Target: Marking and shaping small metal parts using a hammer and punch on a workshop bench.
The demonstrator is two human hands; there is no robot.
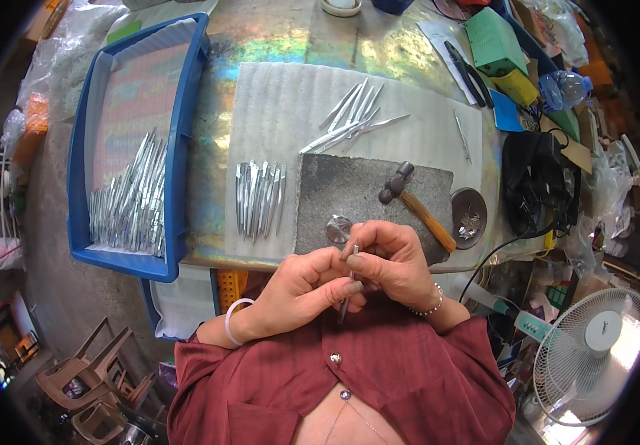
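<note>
Close to my chest, my left hand (301,285) is closed around a slim silver metal piece (344,308), its dark lower end pointing down at my shirt. My right hand (392,259) pinches the same piece near its upper end; the fingers partly cover it. Just beyond my fingertips a small round metal block (338,228) sits on a grey stone-like slab (327,189). A ball-peen hammer (424,215) with a wooden handle lies on the slab's right side. Slim silver pieces stand in a neat row (260,199) on white foam, and several more lie in a loose pile (349,122).
A blue tray (188,111) full of similar pieces stands at the left. A dark bowl (462,241) of small metal bits sits right of the slab. Black-handled pliers (468,74), a green box (494,43), a black cable (494,248) and a fan (594,356) occupy the right.
</note>
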